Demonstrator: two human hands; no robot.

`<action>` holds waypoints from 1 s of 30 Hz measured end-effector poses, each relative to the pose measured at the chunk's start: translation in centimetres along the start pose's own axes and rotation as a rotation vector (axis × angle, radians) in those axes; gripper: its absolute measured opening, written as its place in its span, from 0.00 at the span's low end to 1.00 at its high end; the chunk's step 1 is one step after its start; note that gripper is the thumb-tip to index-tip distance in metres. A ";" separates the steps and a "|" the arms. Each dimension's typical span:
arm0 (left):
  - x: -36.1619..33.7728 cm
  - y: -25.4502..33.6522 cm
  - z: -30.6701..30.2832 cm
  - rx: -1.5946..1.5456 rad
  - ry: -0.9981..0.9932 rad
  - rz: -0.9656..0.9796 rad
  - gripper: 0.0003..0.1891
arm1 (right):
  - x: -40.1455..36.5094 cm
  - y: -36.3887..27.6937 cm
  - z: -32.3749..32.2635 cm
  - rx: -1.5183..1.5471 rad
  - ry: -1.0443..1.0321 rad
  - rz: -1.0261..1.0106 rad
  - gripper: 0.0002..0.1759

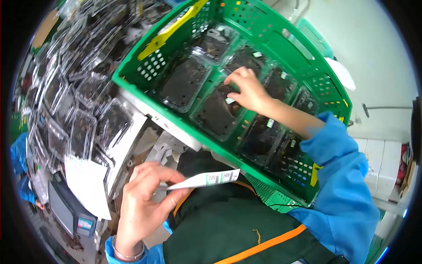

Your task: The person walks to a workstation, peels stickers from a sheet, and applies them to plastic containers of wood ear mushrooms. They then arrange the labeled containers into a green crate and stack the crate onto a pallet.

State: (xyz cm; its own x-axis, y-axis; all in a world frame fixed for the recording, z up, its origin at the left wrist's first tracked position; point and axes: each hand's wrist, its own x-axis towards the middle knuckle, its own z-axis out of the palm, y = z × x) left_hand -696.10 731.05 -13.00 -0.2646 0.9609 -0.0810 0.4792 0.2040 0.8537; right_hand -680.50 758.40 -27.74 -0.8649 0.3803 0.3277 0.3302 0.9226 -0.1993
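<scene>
My left hand [147, 200] pinches a folded white strip of printed stickers [206, 178] between thumb and fingers, in front of my apron. Inside a green crate [169, 115], my right hand [249, 91] reaches over a clear plastic box [215, 118] with dark contents. Its thumb tip is right by a small white sticker [229, 100] on that box, and the index finger stands apart from the thumb. Neighbouring clear boxes fill the crate floor; several carry small white stickers, such as the sticker [270, 123] right of my forearm.
Many clear plastic boxes [83, 123] lie heaped on the table at left. A white paper sheet [88, 185] and a dark device with a small screen [84, 224] are below them. Another person's blue sleeve [24, 187] shows at the far left. Yellow strips mark the crate's handles.
</scene>
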 end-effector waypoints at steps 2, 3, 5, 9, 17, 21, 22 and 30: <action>-0.3 0.0 -0.2 -0.019 0.036 -0.112 0.08 | 3.4 -5.3 -6.9 1.101 -0.536 0.466 0.14; -0.4 -0.2 -0.3 -0.041 0.063 -0.113 0.08 | 4.2 -7.8 -9.8 1.194 -0.686 0.371 0.14; -0.3 -1.0 -0.8 -0.027 0.099 -0.033 0.07 | 4.3 -11.2 -12.0 1.167 -0.779 0.083 0.13; -0.3 -1.5 -1.6 0.026 0.121 -0.005 0.06 | 3.9 -13.4 -11.5 0.766 -0.463 -0.329 0.06; -0.2 -3.5 -3.0 -0.027 0.024 -0.175 0.05 | 7.3 -12.1 -9.6 0.973 -0.302 0.115 0.05; 0.1 -3.2 -2.9 -0.092 0.092 -0.140 0.07 | 12.4 -2.3 3.3 1.110 -0.400 0.774 0.14; 0.3 -3.3 -2.8 -0.089 0.104 -0.149 0.07 | 12.4 -0.6 6.3 0.958 -0.483 0.764 0.16; 0.1 -4.8 -4.0 -0.001 0.211 -0.096 0.06 | 12.2 -11.2 -8.4 1.017 -0.748 -0.143 0.13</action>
State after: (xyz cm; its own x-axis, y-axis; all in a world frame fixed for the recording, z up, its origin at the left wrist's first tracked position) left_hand -701.79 729.43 -15.05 -0.4784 0.8766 -0.0523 0.4424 0.2920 0.8479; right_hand -691.58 753.27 -13.70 -0.9798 -0.1532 -0.1287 0.0657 0.3611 -0.9302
